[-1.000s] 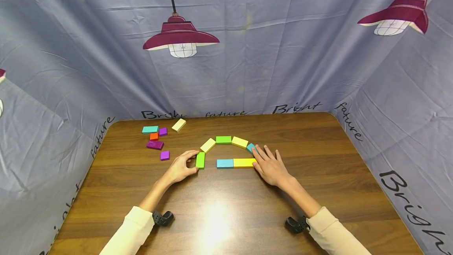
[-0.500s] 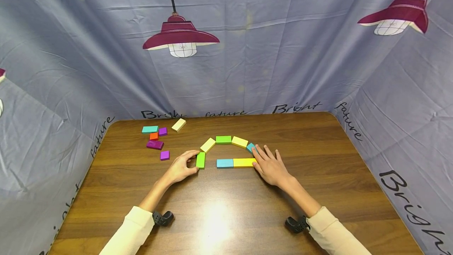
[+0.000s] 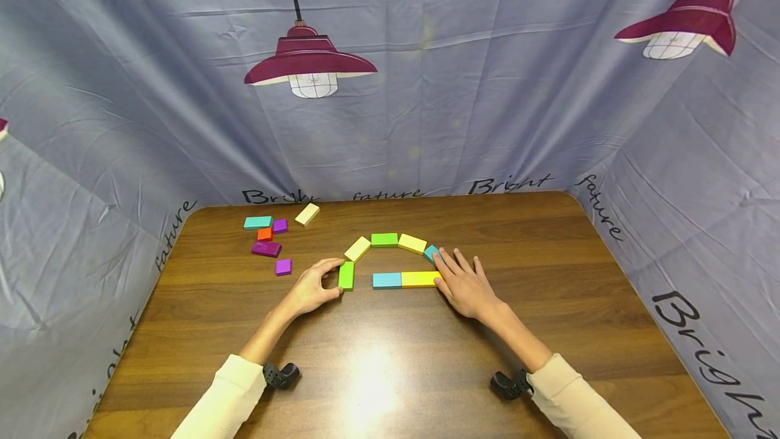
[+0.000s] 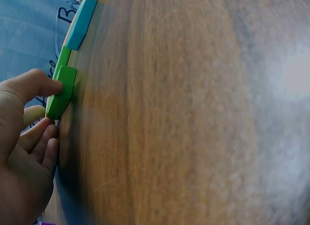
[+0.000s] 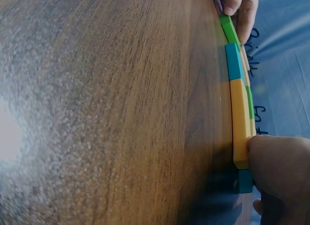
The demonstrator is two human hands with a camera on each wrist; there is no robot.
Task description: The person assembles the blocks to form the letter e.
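Observation:
With thumb and fingertips, my left hand (image 3: 311,290) pinches the two ends of a flat green block (image 3: 347,276) lying on the table. That block is the left end of an arch with a pale yellow block (image 3: 357,249), a second green block (image 3: 384,240), another yellow block (image 3: 412,244) and a blue block (image 3: 431,253). Fairly straight fingers of my right hand (image 3: 468,288) touch the blue block and partly cover it. Its thumb touches the right end of a long yellow block (image 3: 420,280), which abuts a blue block (image 3: 386,281) inside the arch.
Left of the arch lie a turquoise block (image 3: 258,223), an orange-red block (image 3: 265,234), a dark purple block (image 3: 266,249) and two small violet blocks. A cream block (image 3: 307,215) lies near the wooden table's (image 3: 548,358) back edge. A printed curtain (image 3: 390,120) hangs behind.
The green block under my left hand has shifted very slightly to the right. My right hand and the other blocks stay in place.

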